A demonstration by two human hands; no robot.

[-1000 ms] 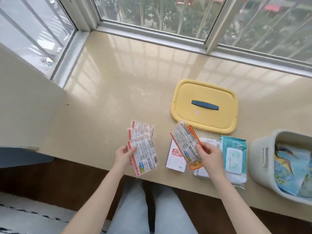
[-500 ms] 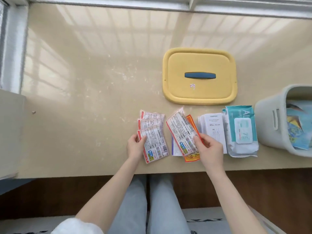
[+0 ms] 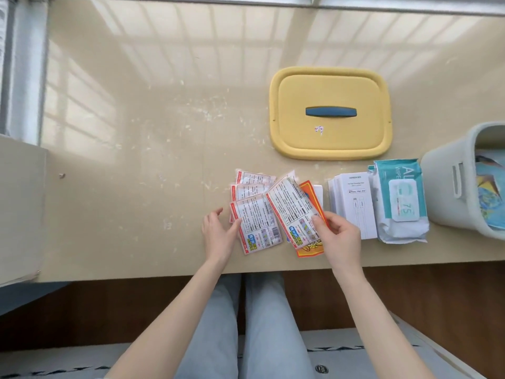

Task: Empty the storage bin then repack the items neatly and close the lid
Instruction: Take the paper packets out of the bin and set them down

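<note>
We are mid-emptying: lid (image 3: 328,91) lying off, bin (image 3: 442,187) holding items (image 3: 489,192). Our right hand (image 3: 341,236) is pinching a sachet (image 3: 292,203); left hand (image 3: 218,236), fingers loose, is touching fanned sachets (image 3: 257,214).

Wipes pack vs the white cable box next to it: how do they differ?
Material: the wipes pack is soft, wrinkled film; the white cable box is a stiff, flat-faced carton. Colour: the pack is teal and white with a flap label; the box is plain white with small print and a cable drawing. Both lie flat, side by side on the counter.
</note>
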